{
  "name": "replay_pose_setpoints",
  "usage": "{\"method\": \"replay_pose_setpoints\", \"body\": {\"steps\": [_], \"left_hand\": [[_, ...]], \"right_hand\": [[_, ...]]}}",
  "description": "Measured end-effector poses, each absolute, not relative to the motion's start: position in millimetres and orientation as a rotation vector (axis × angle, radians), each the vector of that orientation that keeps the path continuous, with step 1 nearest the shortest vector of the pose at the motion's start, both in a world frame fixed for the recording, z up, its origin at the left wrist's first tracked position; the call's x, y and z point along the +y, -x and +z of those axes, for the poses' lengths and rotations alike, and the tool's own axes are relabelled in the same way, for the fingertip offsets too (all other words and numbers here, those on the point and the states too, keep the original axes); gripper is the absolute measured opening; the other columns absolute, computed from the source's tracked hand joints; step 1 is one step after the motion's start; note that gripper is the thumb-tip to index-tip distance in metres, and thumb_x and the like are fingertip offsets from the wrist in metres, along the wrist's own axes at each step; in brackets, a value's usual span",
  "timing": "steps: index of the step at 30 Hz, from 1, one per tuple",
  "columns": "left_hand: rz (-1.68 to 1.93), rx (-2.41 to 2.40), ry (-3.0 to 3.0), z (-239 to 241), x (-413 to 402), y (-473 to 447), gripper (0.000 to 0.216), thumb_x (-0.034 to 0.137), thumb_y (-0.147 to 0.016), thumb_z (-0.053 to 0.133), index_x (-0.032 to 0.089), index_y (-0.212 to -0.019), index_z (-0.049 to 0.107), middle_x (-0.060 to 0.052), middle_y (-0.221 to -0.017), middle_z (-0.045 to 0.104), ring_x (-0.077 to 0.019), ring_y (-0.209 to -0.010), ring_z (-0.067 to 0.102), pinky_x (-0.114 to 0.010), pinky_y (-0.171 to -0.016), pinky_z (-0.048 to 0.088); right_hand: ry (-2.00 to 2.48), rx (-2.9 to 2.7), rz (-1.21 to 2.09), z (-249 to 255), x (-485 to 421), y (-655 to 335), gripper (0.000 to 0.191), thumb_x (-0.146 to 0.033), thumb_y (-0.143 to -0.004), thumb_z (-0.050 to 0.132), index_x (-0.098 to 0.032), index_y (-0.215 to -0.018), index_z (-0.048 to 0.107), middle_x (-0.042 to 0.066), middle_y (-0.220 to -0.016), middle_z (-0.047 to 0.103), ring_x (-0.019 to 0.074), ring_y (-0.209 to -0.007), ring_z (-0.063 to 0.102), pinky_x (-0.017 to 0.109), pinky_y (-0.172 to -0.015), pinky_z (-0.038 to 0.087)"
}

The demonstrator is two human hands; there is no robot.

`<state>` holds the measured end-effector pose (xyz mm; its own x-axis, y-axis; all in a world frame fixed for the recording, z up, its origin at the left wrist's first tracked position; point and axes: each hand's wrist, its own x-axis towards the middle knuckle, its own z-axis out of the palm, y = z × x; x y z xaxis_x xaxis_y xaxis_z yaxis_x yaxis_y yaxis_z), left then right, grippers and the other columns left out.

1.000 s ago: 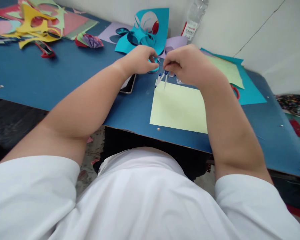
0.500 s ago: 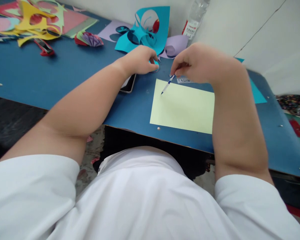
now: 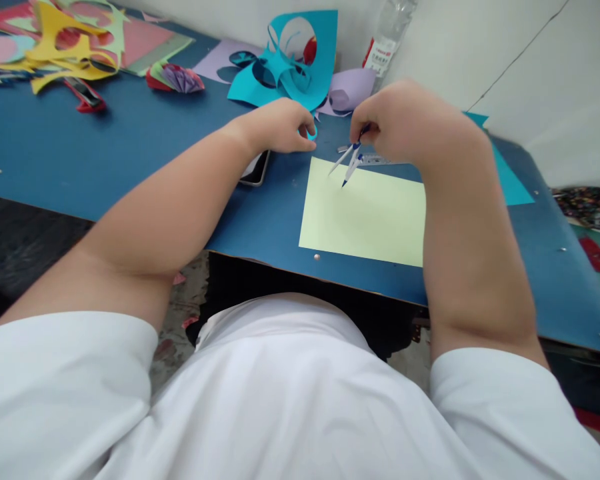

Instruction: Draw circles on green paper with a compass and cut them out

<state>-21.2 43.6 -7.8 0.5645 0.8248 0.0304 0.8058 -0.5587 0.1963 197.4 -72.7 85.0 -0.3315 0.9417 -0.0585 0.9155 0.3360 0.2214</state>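
Observation:
My right hand is closed on the top of a drawing compass. The compass's two legs are spread and point down over the upper left of a pale yellow-green paper sheet. Whether the tips touch the paper I cannot tell. To the left, my left hand has thumb and fingers curled about a small light-blue round piece, which they partly hide. Under the left wrist, a phone-like dark-framed object shows one end. A clear ruler lies behind the sheet, partly under the right hand.
Cut blue paper and lilac paper lie against the wall by a plastic bottle. Leftward are a folded paper piece, a red-handled tool and yellow cut paper. A blue sheet is behind my right arm.
The compass has turned and its legs now show apart, where a single leg showed before. My right hand has shifted slightly right. My left fingers have lowered a little around the light-blue piece.

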Motion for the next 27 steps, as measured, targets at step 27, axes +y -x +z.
{"method": "replay_pose_setpoints", "body": {"steps": [27], "left_hand": [[0.251, 1.297, -2.632, -15.0, 50.0, 24.6, 0.050, 0.051, -0.105, 0.073, 0.038, -0.147, 0.097, 0.000, -0.137, 0.098, -0.0334, -0.130, 0.083, -0.049, -0.124, 0.065]], "right_hand": [[-1.550, 2.353, 0.274, 91.6, -102.2, -162.7, 0.056, 0.003, -0.113, 0.057, -0.021, -0.148, 0.093, 0.017, -0.142, 0.092, 0.0441, -0.130, 0.088, 0.050, -0.105, 0.072]]}}
